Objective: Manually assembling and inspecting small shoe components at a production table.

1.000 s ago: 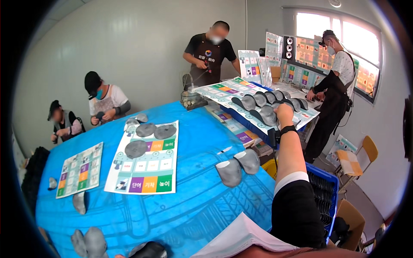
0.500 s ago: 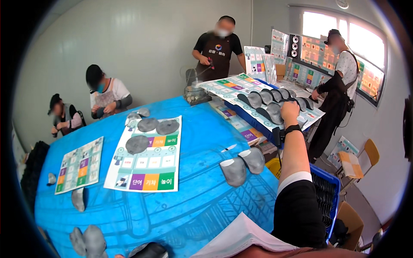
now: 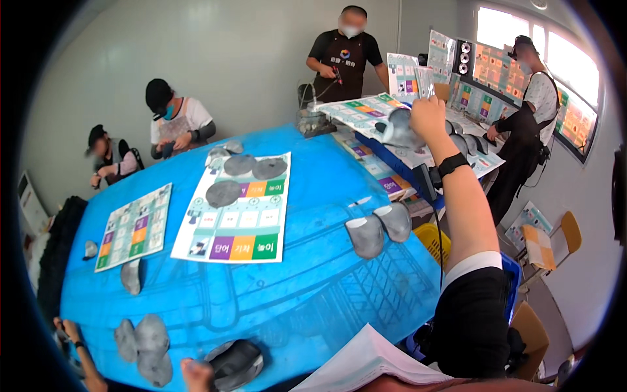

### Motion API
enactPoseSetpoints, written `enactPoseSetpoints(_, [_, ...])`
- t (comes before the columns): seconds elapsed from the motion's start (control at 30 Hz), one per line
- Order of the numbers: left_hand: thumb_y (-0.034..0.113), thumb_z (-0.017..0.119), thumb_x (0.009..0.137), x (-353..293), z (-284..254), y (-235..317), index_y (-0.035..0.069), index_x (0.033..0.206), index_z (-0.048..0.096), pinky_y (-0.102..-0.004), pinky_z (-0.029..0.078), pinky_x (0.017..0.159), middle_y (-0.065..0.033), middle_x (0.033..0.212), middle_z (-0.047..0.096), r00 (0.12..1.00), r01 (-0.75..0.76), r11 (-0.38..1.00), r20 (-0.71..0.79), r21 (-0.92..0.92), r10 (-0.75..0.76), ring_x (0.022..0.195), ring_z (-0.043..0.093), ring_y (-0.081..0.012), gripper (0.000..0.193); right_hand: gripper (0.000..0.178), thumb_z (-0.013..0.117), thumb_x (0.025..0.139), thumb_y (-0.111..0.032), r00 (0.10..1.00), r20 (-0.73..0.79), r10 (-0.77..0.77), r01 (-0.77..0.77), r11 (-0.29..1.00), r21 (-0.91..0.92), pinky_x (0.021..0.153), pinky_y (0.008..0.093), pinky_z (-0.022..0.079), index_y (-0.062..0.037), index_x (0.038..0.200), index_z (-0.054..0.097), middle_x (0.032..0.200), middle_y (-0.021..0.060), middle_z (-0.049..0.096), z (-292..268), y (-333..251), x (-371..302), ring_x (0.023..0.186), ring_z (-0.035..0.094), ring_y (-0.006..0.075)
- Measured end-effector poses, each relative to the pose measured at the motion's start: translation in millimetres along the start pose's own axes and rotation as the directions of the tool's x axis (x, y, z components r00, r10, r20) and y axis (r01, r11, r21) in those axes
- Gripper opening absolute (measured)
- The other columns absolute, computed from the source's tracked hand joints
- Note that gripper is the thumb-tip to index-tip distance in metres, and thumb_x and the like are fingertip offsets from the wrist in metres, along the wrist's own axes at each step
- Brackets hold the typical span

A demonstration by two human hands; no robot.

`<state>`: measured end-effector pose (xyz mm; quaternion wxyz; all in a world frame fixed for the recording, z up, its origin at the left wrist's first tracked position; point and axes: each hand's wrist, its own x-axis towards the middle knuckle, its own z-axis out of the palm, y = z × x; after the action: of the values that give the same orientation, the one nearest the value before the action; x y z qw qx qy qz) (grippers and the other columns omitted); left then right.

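Observation:
My right hand (image 3: 430, 119) is closed on a grey cup-shaped piece (image 3: 400, 130), blurred by motion, above a printed board (image 3: 356, 117) at the back right. Several similar grey pieces (image 3: 467, 144) stand in a row on that board, partly behind my wrist. At the lower edge, my left hand (image 3: 197, 374) shows only in part, blurred. Its fingers press against the rim of a black and grey cup-shaped piece (image 3: 236, 366). Just left of it, on the blue table cover (image 3: 313, 274), lie grey pieces (image 3: 150, 336).
Two grey pieces (image 3: 366, 236) rest near the table's right edge. Printed boards (image 3: 228, 225) lie on the cover, one bearing grey discs. Blue and yellow crates (image 3: 431, 242) stand below my right arm. Co-workers (image 3: 343, 55) stand or sit around; another person's hand (image 3: 68, 330) is at lower left.
My right hand has risen from the row on the board with a grey piece in it. The view has shifted, and more of my left hand and its piece now shows.

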<state>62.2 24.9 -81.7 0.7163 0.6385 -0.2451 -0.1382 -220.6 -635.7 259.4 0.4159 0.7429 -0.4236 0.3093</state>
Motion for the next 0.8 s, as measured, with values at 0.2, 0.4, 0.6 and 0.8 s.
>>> enactPoseSetpoints(0.2, [-0.006,0.061,0.067,-16.4,70.9,80.9,0.011,0.091,0.035,-0.0169,0.027,0.052,0.0059,0.060,0.033,0.991,0.108,0.962,-0.045,-0.250,-0.123,0.055,0.032,-0.0023,0.039,0.023,0.049,0.071,-0.020,0.920,0.377,0.103,-0.283,0.841,0.461,0.072,0.0422,0.043,-0.0020,0.078,0.063,0.082,0.0165,0.061,-67.7,-65.8,-5.0,0.085,0.056,0.0333])
enactPoseSetpoints(0.4, [-0.005,0.059,0.071,-12.1,79.1,86.0,0.011,0.090,0.036,-0.0178,0.026,0.051,0.0059,0.059,0.033,0.996,0.084,0.959,0.017,-0.271,-0.083,0.054,0.030,-0.0030,0.034,0.024,0.047,0.071,-0.020,0.823,0.565,0.063,-0.465,0.647,0.604,0.078,0.0398,0.043,-0.0062,0.082,0.064,0.090,0.0188,0.060,-101.4,-138.2,-69.2,0.089,0.055,0.0360])
enactPoseSetpoints(0.6, [-0.007,0.059,0.071,-8.7,79.3,83.4,0.011,0.090,0.037,-0.0189,0.030,0.057,0.0044,0.059,0.041,0.997,0.066,0.945,0.068,-0.320,-0.047,0.057,0.036,-0.0043,0.034,0.026,0.049,0.074,-0.026,0.697,0.717,0.007,-0.568,0.616,0.546,0.072,0.0438,0.044,-0.0051,0.081,0.063,0.087,0.0177,0.060,-108.6,-214.7,-173.6,0.082,0.057,0.0346])
enactPoseSetpoints(0.8, [-0.006,0.058,0.073,-10.0,88.2,87.7,0.010,0.090,0.037,-0.0188,0.025,0.053,0.0056,0.057,0.038,0.994,0.019,0.948,0.112,-0.317,0.018,0.054,0.031,-0.0028,0.031,0.015,0.050,0.071,-0.016,0.886,0.281,-0.370,0.163,0.814,0.558,0.066,0.0387,0.045,-0.0050,0.075,0.059,0.078,0.0112,0.059,-99.1,-218.5,-207.2,0.075,0.057,0.0273])
